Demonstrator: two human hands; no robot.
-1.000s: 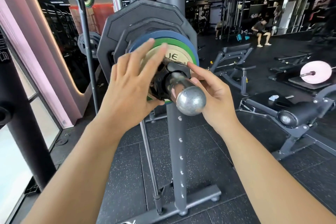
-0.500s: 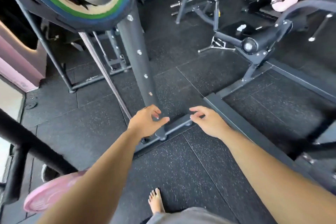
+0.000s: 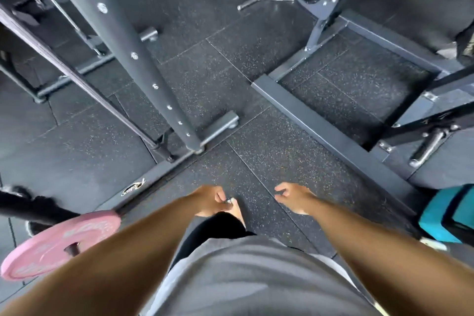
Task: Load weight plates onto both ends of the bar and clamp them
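- Head view, looking straight down: the only weight plate I can see is a pink plate (image 3: 55, 246) at lower left, round, with pale lettering too blurred for me to read.
- It sits on a short dark peg (image 3: 71, 249) through its centre hole, tilted, low beside my left forearm; neither hand touches it.
- My left hand (image 3: 209, 200) hangs over the speckled rubber floor (image 3: 269, 151), fingers curled loosely inward and holding nothing that I can make out.
- My right hand (image 3: 295, 197) hangs just beside it, fingers half curled and apart, empty.
- A bare foot (image 3: 236, 209) shows partly, behind the left hand.
- The rack upright (image 3: 123, 43) runs up to the top edge, so the bar and its loaded end are cut off.
- A teal object (image 3: 446, 215) at the right edge is cropped; I cannot tell what it is.
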